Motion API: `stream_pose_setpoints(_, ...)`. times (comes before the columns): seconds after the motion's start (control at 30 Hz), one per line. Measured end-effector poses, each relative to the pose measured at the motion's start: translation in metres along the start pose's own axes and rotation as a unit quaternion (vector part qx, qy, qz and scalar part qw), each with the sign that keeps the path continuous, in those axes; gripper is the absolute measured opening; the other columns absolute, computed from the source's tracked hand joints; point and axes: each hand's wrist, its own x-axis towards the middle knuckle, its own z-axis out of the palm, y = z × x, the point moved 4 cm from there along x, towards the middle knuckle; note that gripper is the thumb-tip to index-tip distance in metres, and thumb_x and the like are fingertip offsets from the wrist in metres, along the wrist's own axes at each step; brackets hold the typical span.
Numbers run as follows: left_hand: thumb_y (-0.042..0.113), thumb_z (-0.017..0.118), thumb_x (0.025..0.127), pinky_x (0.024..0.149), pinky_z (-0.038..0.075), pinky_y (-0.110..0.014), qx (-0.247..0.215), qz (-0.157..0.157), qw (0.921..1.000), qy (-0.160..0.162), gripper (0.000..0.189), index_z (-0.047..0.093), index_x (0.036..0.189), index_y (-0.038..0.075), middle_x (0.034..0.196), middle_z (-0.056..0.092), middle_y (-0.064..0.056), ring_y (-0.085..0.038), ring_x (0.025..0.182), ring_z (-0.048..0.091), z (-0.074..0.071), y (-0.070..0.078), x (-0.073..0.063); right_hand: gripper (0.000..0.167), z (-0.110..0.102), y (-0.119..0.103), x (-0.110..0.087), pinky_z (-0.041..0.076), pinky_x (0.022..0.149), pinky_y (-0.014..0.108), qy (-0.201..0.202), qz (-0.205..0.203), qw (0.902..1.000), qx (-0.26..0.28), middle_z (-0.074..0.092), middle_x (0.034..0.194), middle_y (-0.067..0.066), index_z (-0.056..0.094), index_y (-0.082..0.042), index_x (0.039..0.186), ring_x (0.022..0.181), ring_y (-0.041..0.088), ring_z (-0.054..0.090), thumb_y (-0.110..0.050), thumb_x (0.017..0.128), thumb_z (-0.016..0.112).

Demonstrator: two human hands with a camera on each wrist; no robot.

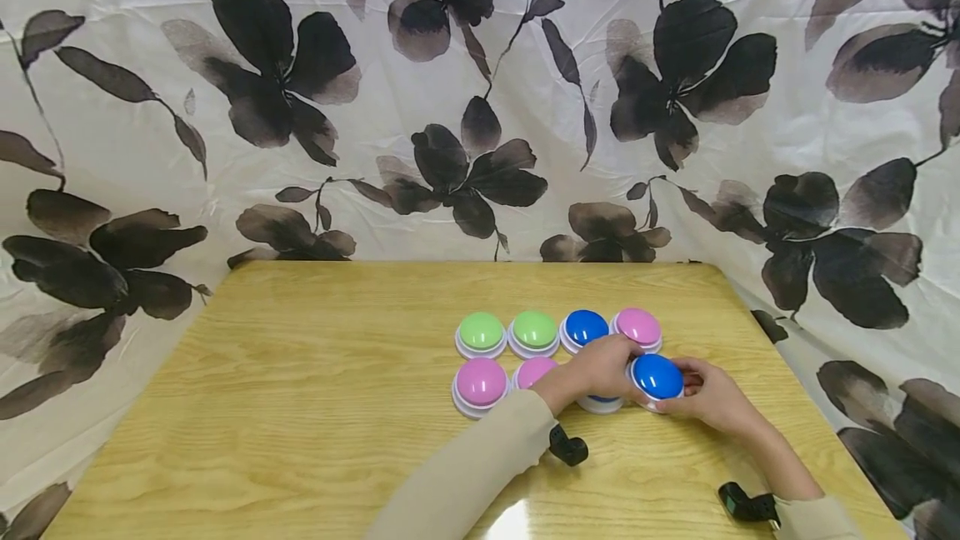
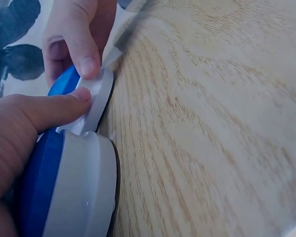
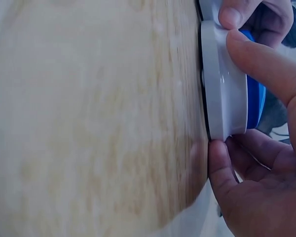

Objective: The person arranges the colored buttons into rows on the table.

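A blue dome button (image 1: 657, 377) with a white base sits at the right end of the front row, between both hands. My left hand (image 1: 600, 367) reaches across a neighbouring blue button (image 1: 602, 404), mostly hidden under it, and grips the end button's left side. From the right, my right hand (image 1: 714, 400) holds the same button by its base. In the right wrist view, the right thumb lies along the white base (image 3: 227, 94) and fingertips meet its lower end. The left wrist view has both thumbs on that base (image 2: 99, 96), close to the wooden surface.
Behind stand two green buttons (image 1: 482, 332) (image 1: 534, 330), a blue button (image 1: 585, 328) and a pink button (image 1: 637, 327). Two pink buttons (image 1: 481, 383) (image 1: 534, 372) occupy the front row's left, one partly covered. The wooden table (image 1: 262, 407) meets a floral cloth (image 1: 465, 107).
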Motion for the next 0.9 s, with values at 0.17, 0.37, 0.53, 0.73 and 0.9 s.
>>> stream_pose_setpoints(0.17, 0.048, 0.085, 0.070, 0.087, 0.044, -0.016, 0.005, -0.001, 1.0000, -0.002, 0.067, 0.063, 0.126, 0.017, 0.111, 0.064, 0.012, 0.002, 0.099, 0.055, 0.001, 0.001, 0.000, 0.088, -0.001, 0.001, -0.002, 0.053, 0.082, 0.037, 0.002, -0.007, 1.0000, 0.002, 0.055, 0.124, 0.025, 0.043, 0.008, 0.138, 0.104, 0.034, 0.056, -0.033, 0.073, 0.087)
stream_pose_setpoints(0.37, 0.041, 0.086, 0.072, 0.085, 0.045, -0.015, -0.019, -0.003, 0.9998, -0.010, 0.061, 0.064, 0.124, 0.015, 0.110, 0.065, 0.010, 0.002, 0.096, 0.056, -0.001, -0.003, -0.001, 0.086, 0.002, 0.001, -0.001, 0.051, 0.084, 0.035, 0.001, -0.004, 0.9997, 0.022, 0.054, 0.127, 0.024, 0.045, 0.005, 0.138, 0.106, 0.032, 0.056, -0.032, 0.073, 0.087)
stream_pose_setpoints(0.53, 0.039, 0.083, 0.077, 0.084, 0.045, -0.014, -0.010, 0.011, 0.9995, -0.027, 0.067, 0.058, 0.132, 0.011, 0.111, 0.064, 0.006, -0.001, 0.095, 0.056, -0.008, -0.007, 0.000, 0.084, 0.004, -0.003, 0.003, 0.050, 0.085, 0.035, 0.006, -0.013, 0.9994, 0.031, 0.054, 0.127, 0.024, 0.044, 0.005, 0.138, 0.107, 0.032, 0.055, -0.030, 0.074, 0.086)
stream_pose_setpoints(0.73, 0.039, 0.073, 0.087, 0.091, 0.042, -0.013, -0.024, 0.052, 0.9983, -0.011, 0.062, 0.053, 0.138, 0.009, 0.125, 0.061, 0.002, -0.003, 0.111, 0.055, -0.020, -0.010, -0.006, 0.088, 0.001, -0.007, 0.000, 0.050, 0.092, 0.045, -0.007, -0.036, 0.9992, 0.015, 0.046, 0.136, 0.029, 0.039, 0.009, 0.140, 0.116, 0.042, 0.052, -0.028, 0.075, 0.085)
stream_pose_setpoints(0.9, 0.035, 0.066, 0.093, 0.092, 0.042, -0.015, -0.042, 0.077, 0.9960, 0.016, 0.045, 0.060, 0.132, 0.013, 0.124, 0.060, 0.002, -0.008, 0.113, 0.055, -0.042, -0.015, -0.024, 0.080, -0.020, -0.018, -0.002, 0.044, 0.096, 0.055, 0.004, -0.040, 0.9992, 0.000, 0.041, 0.141, 0.030, 0.039, 0.007, 0.141, 0.126, 0.049, 0.040, -0.031, 0.083, 0.078)
